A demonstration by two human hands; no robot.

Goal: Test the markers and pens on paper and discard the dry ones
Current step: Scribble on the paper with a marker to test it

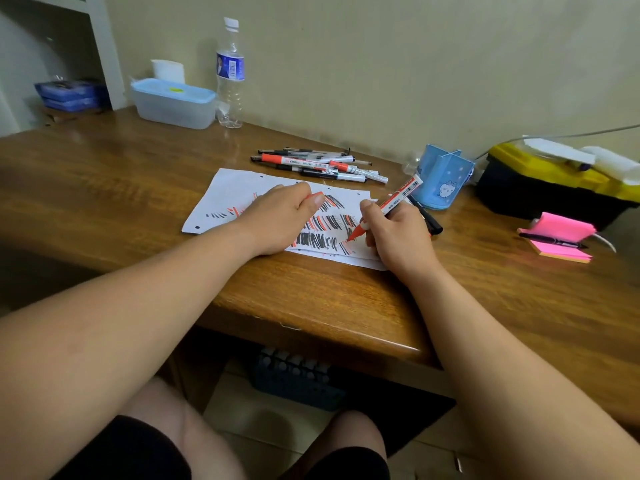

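Right hand (398, 237) fingers (367, 209) grip red marker (388, 204), tip on paper (235, 188) to test; left hand (277, 220) pinches cap (318, 194), pins paper.

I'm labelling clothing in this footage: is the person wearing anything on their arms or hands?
No. The left forearm and right forearm are bare to the frame edge, no sleeves showing. The left hand and right hand show no gloves, rings, watch or bracelet.

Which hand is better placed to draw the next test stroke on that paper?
Right. The right hand grips the red marker, tip down on the paper; the left hand rests on the sheet, pinching what looks like its red cap.
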